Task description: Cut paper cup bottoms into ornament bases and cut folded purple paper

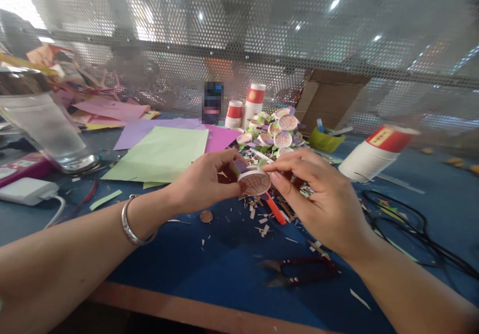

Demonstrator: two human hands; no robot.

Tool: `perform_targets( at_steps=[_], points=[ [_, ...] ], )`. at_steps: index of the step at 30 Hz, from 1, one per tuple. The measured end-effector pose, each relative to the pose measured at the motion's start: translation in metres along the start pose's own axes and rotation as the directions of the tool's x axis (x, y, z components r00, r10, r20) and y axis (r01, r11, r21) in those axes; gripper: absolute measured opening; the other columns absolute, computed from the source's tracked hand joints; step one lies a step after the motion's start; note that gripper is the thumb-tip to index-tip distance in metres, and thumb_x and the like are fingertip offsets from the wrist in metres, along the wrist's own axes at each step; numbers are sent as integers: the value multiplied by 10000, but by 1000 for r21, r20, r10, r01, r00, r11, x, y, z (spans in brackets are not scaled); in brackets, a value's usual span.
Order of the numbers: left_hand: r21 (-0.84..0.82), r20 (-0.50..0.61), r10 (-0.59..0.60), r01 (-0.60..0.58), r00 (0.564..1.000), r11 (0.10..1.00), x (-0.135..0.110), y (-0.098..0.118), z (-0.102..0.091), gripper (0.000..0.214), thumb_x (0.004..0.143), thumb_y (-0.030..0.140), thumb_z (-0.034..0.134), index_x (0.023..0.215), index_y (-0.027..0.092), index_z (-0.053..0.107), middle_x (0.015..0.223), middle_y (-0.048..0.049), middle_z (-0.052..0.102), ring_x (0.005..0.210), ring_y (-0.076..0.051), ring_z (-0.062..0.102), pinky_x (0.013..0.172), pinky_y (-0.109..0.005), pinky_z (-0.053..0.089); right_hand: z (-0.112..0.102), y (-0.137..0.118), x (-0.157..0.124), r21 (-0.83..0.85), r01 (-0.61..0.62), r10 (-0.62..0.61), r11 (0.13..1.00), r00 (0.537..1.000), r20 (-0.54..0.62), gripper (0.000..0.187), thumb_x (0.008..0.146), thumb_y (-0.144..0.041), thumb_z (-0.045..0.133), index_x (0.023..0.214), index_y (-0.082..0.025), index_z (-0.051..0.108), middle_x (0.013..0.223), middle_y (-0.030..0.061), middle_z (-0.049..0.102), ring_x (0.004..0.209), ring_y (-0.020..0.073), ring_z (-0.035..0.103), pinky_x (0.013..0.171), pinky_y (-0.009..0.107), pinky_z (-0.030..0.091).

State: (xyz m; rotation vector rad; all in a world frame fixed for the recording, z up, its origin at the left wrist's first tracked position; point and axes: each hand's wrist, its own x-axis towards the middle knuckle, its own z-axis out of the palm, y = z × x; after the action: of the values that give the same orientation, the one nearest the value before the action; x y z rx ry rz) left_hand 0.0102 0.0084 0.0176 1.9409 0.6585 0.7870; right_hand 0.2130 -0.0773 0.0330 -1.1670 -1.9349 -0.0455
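Perforated metal sheeting (168, 40) stood behind a blue counter (232, 259), which carried the work and the surrounding supplies. A small white paper disc (255, 183), marked on its face with a red line pattern, was positioned above the middle of the counter, between the two hands. The left hand (211, 177) gripped the disc at its left edge, thumb at the front and fingers behind. The right hand (312, 194) had its thumb and forefinger pinched together on the disc's right edge, beside a green paper tab (261, 163). A silver bracelet (131, 224) encircled the left wrist.

Beyond the hands, a heap of similar discs (283, 138) with green and purple paper parts was piled up. Paper scraps (265, 229) and an orange pen (276, 208) lay below and behind the disc. Thread snips (309, 270) lay nearer the front edge, blades pointing left. To the left were a green paper sheet (168, 149) and a glass (62, 129) of clear liquid. To the right, a tilted stack of paper cups (370, 157) stood near a black cable (419, 229).
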Motion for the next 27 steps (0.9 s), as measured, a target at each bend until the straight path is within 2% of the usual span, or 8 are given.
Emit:
perform_targets(
  at_steps=[4, 8, 15, 19, 24, 27],
  points=[
    [-3, 2, 5, -5, 1000, 1000, 1, 2, -1, 195, 769, 170, 696, 940, 180, 602, 749, 14, 651, 684, -119, 611, 612, -239, 463, -1, 0, 0, 13, -3, 3, 1000, 1000, -11, 155, 959, -143, 586, 1037, -179, 715, 992, 70, 657, 905, 176, 633, 771, 330, 495],
    [-58, -16, -17, 16, 1000, 998, 3, 1, -4, 199, 782, 198, 712, 934, 174, 587, 762, 9, 662, 694, -119, 606, 619, -240, 446, -3, 3, 0, -10, -47, 47, 999, 997, -66, 132, 959, -160, 592, 1031, -175, 700, 962, 56, 657, 820, 156, 601, 737, 318, 483],
    [-262, -4, -95, 90, 995, 961, 4, 1, -4, 240, 769, 190, 759, 911, 165, 568, 803, 3, 687, 736, -118, 629, 671, -243, 463, 1, 10, 0, 28, -143, 145, 989, 986, -81, 133, 952, -226, 618, 1053, -186, 696, 970, 42, 667, 747, 136, 598, 627, 280, 484],
    [-379, -12, -142, 126, 990, 917, 4, 3, -2, 254, 750, 145, 772, 890, 157, 561, 790, 16, 692, 748, -101, 645, 710, -228, 490, 2, 8, 0, 6, -83, 83, 997, 994, -75, 139, 958, -209, 611, 1057, -184, 705, 980, 47, 668, 817, 150, 610, 688, 290, 491],
    [-431, -17, -162, 139, 987, 891, 4, 4, 1, 268, 721, 115, 791, 868, 146, 569, 758, 27, 686, 721, -83, 640, 692, -205, 499, 2, 5, 0, -8, 25, -26, 1000, 998, -62, 155, 953, -158, 614, 1073, -161, 713, 992, 65, 675, 942, 172, 628, 826, 319, 498],
    [-456, -5, -167, 146, 986, 878, 4, 3, 2, 272, 710, 119, 794, 869, 147, 575, 754, 15, 699, 719, -101, 662, 713, -237, 530, 2, 5, -1, -14, 36, -37, 999, 997, -71, 167, 951, -151, 616, 1084, -152, 719, 1012, 76, 672, 972, 180, 640, 847, 329, 500]
  ],
)
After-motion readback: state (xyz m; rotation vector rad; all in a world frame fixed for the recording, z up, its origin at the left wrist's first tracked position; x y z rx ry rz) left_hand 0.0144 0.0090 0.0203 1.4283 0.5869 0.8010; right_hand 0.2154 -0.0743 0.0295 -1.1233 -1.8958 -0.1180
